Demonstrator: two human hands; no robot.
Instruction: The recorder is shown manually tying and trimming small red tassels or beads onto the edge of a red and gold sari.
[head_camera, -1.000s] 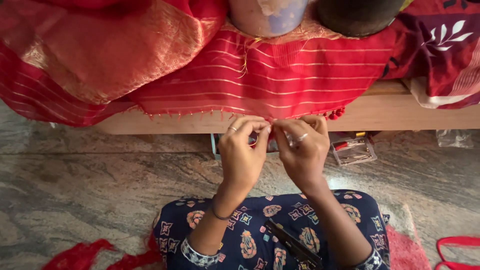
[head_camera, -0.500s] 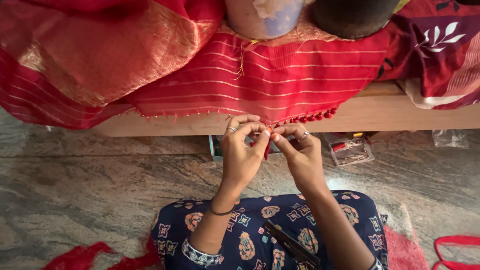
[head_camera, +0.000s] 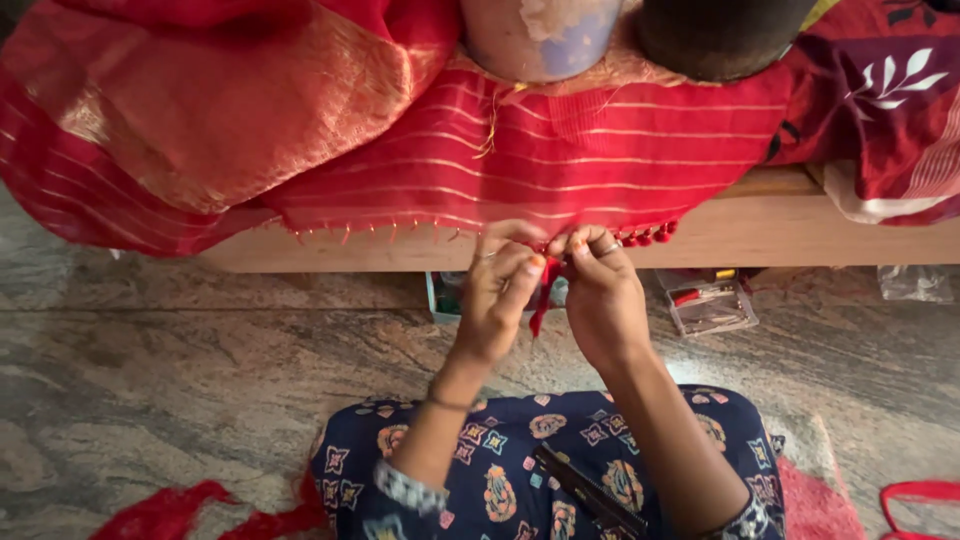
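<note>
Both hands, left (head_camera: 497, 290) and right (head_camera: 601, 298), pinch red threads (head_camera: 540, 300) at the sari's hem (head_camera: 400, 228); tassels (head_camera: 648, 237) finished rightward, bare fringe leftward.

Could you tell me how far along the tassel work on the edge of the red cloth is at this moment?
Done: a short run of finished red tassels hangs at the edge just right of the hands. In hand: the left hand and right hand pinch a strand of red thread at the hem of the red cloth. Left: the edge to the left shows only thin loose fringe ends, seemingly not yet bundled.
</note>
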